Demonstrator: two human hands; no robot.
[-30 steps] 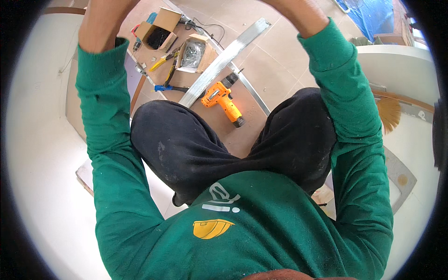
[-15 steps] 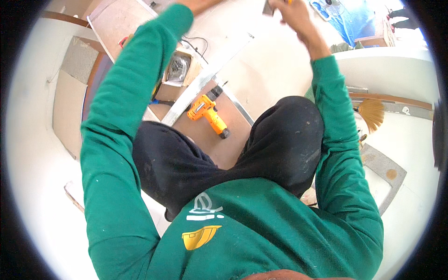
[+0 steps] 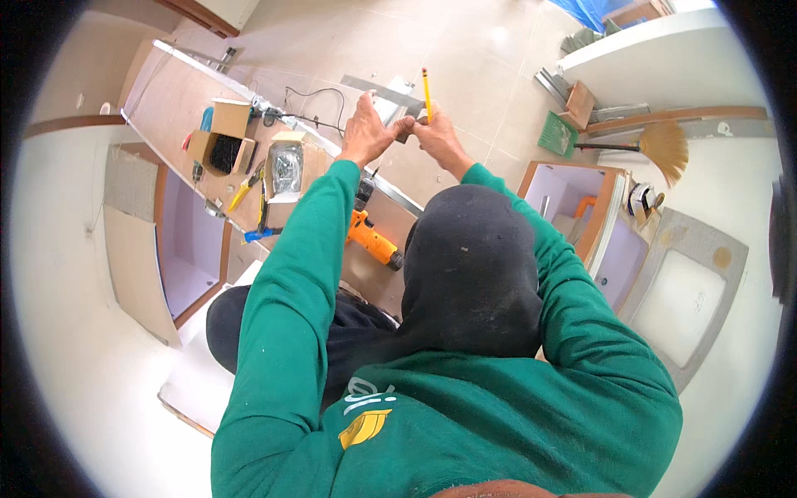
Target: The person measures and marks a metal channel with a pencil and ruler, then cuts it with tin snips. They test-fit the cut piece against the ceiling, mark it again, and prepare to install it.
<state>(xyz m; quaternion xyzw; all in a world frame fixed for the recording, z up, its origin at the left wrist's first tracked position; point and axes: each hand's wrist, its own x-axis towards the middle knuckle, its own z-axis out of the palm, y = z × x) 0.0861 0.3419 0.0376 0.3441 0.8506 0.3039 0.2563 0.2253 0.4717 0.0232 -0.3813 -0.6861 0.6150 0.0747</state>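
My left hand (image 3: pixel 368 133) is closed around the near side of a try square (image 3: pixel 382 90), its thumb reaching toward the dark stock. The thin metal blade points left, lying across the end of a whitish bar (image 3: pixel 402 86). Close beside it, my right hand (image 3: pixel 442 139) grips a yellow pencil (image 3: pixel 427 87), which stands up from the fingers, and touches the square's stock. How the fingers divide their hold on square and bar is partly hidden. An orange cordless drill (image 3: pixel 372 241) rests below my hands, near my knee.
On the long board (image 3: pixel 170 100) at left stand an open box with dark screws (image 3: pixel 224 155), another box with a plastic bag (image 3: pixel 286 168), and yellow-handled pliers (image 3: pixel 246 189). A broom (image 3: pixel 664 153), a green dustpan (image 3: pixel 557 134) and an open cabinet (image 3: pixel 569 195) are at right.
My two hands have come together, and lower in the picture, at the bar's end. The view has shifted, showing more of the floor and boxes. The square stays in hand.
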